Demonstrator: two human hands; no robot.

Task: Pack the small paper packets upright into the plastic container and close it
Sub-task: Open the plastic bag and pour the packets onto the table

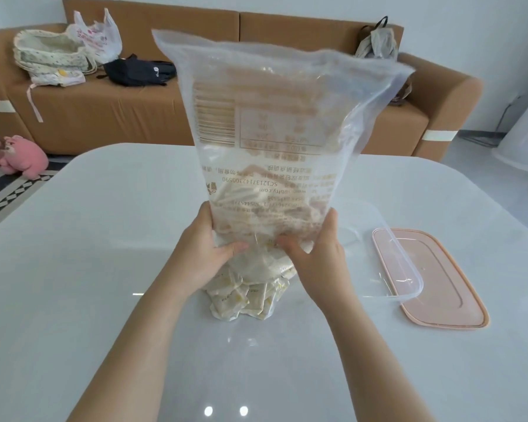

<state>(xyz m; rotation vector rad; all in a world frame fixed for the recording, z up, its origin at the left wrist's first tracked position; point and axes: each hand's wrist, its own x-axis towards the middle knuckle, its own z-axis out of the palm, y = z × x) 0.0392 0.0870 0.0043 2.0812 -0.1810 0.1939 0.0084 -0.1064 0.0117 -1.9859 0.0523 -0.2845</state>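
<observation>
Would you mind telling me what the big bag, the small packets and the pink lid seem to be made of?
The big bag: thin translucent plastic film, glossy; the sofa shows through. The small packets: probably matte cream paper, creased. The pink lid: apparently rigid plastic, smooth, with a moulded rim.

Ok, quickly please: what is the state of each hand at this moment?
Left hand: closed, gripping the large clear printed plastic bag near its lower end.
Right hand: closed, gripping the same bag on the other side.
</observation>
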